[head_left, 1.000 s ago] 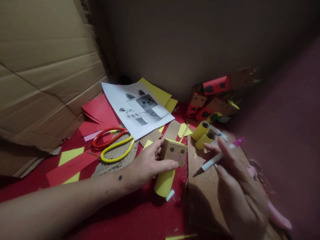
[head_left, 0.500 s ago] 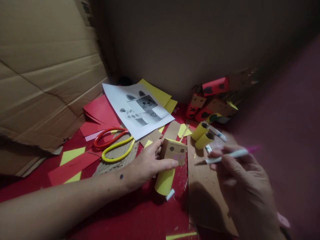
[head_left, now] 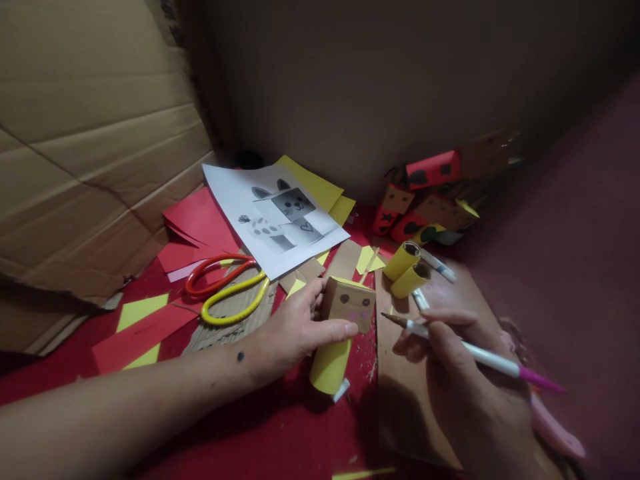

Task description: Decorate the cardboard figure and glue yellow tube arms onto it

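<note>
My left hand (head_left: 313,320) is closed round a small cardboard animal figure, its thumb across the front of the brown square head (head_left: 353,303). Two dark eyes and faint pink marks show on that face. A yellow paper tube (head_left: 331,367) forms the body below. Between the fingers and thumb of my right hand (head_left: 465,373) is a white marker (head_left: 487,359) with a magenta end. Its brown tip points left toward the face, a little apart from it. Beneath my right hand lies a cardboard sheet (head_left: 400,400). A white cap (head_left: 341,391) rests beside the tube's lower end.
Red-and-yellow-handled scissors (head_left: 235,313) lie left of a printed animal picture (head_left: 235,200). Two yellow tubes (head_left: 411,279) stand beyond my right hand. Several finished-looking red figures (head_left: 433,170) are piled at the back right. A large cardboard panel (head_left: 100,133) rises at left.
My right hand has moved down with the marker and turned it, so its magenta end now points down and right. The tip is nearer the face. My left hand stays almost still.
</note>
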`<state>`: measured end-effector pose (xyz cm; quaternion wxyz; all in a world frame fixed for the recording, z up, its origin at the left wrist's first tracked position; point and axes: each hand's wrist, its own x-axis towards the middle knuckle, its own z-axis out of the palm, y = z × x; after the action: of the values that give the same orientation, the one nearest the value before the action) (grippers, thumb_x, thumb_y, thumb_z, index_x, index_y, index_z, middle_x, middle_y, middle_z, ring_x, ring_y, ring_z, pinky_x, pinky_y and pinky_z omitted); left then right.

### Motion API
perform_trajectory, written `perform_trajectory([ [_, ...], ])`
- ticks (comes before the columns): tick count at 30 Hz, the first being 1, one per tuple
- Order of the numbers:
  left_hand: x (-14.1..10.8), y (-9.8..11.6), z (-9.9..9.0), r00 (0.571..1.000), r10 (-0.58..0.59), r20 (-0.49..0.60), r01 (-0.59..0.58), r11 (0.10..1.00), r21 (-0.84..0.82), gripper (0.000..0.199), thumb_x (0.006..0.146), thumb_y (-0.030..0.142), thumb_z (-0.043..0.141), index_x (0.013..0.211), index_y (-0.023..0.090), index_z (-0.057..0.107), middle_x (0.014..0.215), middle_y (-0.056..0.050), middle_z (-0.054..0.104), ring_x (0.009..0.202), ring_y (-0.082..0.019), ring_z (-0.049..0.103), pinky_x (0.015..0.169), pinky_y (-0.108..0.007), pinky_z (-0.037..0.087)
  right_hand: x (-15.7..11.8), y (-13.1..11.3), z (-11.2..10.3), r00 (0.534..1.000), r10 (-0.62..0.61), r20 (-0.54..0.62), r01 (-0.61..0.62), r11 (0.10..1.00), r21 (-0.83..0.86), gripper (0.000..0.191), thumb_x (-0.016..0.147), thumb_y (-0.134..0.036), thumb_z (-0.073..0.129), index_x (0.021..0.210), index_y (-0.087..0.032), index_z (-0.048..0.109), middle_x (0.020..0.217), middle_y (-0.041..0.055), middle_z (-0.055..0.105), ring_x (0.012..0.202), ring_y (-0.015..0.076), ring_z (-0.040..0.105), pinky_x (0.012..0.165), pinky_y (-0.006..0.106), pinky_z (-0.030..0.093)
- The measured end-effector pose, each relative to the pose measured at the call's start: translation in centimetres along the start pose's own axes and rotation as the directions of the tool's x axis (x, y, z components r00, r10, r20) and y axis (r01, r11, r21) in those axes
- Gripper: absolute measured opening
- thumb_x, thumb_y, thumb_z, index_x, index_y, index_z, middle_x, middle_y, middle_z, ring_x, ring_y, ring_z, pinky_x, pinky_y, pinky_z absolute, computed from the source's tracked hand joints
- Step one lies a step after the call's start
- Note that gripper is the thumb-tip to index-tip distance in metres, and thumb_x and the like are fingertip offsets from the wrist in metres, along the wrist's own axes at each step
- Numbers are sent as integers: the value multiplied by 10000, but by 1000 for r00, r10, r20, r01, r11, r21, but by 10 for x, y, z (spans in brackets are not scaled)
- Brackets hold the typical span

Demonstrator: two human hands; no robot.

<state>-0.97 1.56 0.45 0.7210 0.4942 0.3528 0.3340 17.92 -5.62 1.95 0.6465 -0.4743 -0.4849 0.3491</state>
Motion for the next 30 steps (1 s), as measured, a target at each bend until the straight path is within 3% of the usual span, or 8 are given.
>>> perform_trajectory([
  [2, 0, 0, 0, 1000, 1, 2, -1, 1000, -5, 577, 731, 277, 813, 1231, 176, 543, 1365, -138, 641, 1263, -321, 596, 1064, -436, 451, -7, 4, -1, 998, -54, 34, 57, 994, -97, 137, 952, -299, 646, 1030, -280, 758, 772, 5, 783, 714, 121, 729, 687, 185, 576],
  [5, 0, -1, 1, 1000, 12, 13, -12, 1000, -21, 554, 733, 263, 806, 1214, 176, 545, 1335, -128, 660, 1234, -310, 616, 1037, -421, 470, -14, 10, -1, 988, -121, 94, 137, 972, -193, 160, 941, -230, 645, 1008, -292, 777, 884, 6, 785, 737, 119, 721, 658, 180, 568],
  [13, -1, -3, -1, 1000, 22, 14, -22, 1000, 8, 467, 739, 260, 795, 1147, 188, 578, 1240, -119, 704, 1176, -311, 645, 1009, -431, 482, -13, 14, 5, 995, -96, 15, 97, 979, -180, 49, 890, -229, 711, 891, -259, 750, 716, 0, 746, 658, 134, 715, 595, 179, 570],
  [17, -1, -2, -1, 1000, 19, 12, -19, 1000, 11, 470, 746, 262, 794, 1153, 190, 572, 1262, -122, 693, 1195, -307, 636, 1012, -421, 482, -15, 16, 3, 992, -128, -8, 122, 960, -251, 55, 847, -210, 747, 846, -265, 749, 700, -10, 734, 643, 119, 703, 616, 160, 571],
  [23, -2, -4, -1, 999, 24, 26, -24, 1000, 10, 478, 757, 255, 792, 1165, 179, 555, 1257, -131, 684, 1186, -291, 639, 1027, -418, 474, -18, 12, 4, 983, -176, 45, 181, 935, -304, 151, 820, -137, 741, 859, -282, 749, 709, -28, 734, 550, 104, 672, 505, 136, 536],
  [27, -2, -3, 0, 1000, 23, 19, -24, 999, 23, 466, 753, 259, 795, 1150, 174, 567, 1226, -120, 698, 1168, -292, 644, 1002, -411, 485, -16, 10, 8, 969, -237, 74, 248, 917, -314, 191, 827, -104, 709, 865, -290, 733, 741, -31, 724, 612, 108, 679, 564, 147, 549],
  [30, -2, -2, 1, 1000, 21, 23, -21, 1000, 9, 486, 745, 251, 797, 1168, 177, 566, 1248, -117, 696, 1178, -298, 642, 988, -408, 490, -16, 9, 7, 981, -184, 59, 193, 910, -368, 168, 851, -124, 702, 893, -287, 702, 776, -32, 728, 657, 108, 697, 579, 138, 549],
])
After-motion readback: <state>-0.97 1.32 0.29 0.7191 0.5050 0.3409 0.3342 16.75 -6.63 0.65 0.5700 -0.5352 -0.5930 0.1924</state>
